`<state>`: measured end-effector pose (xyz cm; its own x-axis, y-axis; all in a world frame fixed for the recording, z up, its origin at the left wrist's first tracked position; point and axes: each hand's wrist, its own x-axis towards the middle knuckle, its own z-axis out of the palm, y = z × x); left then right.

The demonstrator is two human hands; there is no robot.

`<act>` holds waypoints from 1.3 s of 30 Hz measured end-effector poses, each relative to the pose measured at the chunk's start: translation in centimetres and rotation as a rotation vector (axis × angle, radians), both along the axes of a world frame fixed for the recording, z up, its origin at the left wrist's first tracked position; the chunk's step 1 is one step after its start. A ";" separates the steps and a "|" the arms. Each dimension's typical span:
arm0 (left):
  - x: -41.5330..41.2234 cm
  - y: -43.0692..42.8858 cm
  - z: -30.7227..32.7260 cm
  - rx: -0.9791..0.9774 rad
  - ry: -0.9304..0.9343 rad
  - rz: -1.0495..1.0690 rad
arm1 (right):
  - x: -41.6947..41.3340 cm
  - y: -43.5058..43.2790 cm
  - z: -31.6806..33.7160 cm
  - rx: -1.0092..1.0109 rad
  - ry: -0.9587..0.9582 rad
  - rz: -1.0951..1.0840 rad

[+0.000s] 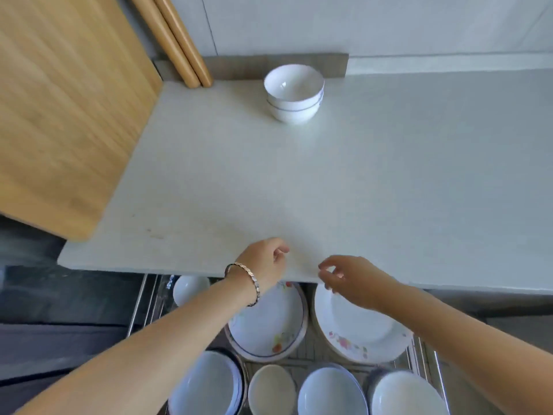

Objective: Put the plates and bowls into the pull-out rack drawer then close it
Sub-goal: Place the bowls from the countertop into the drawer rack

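Two stacked white bowls (294, 95) with thin blue lines stand at the back of the pale countertop (299, 181). Below the counter's front edge the pull-out rack drawer (140, 307) is open. It holds two flower-patterned plates (269, 322) (359, 327) and several white bowls (332, 393). My left hand (266, 260), with a bracelet on its wrist, hovers at the counter's front edge with loosely curled fingers and holds nothing. My right hand (347, 278) hangs beside it over the right plate, fingers relaxed and empty.
A large wooden cutting board (65, 109) leans at the left over the counter. Two wooden rolling pins (179, 43) stand against the back wall. A grey strip (269, 65) runs along the wall behind the bowls. Dark floor lies to the left of the drawer.
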<state>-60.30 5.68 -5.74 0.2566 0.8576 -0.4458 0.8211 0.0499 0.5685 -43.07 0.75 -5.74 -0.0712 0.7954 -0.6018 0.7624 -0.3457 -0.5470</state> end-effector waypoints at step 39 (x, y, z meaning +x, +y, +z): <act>-3.5 10.1 3.1 -0.486 -0.356 0.137 | -2.2 4.6 1.4 -0.038 0.636 -0.822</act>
<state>-63.85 15.75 -2.60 0.3641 0.6132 -0.7011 0.5527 0.4636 0.6925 -45.29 5.33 -4.32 0.1713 0.7235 -0.6687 -0.1412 -0.6537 -0.7434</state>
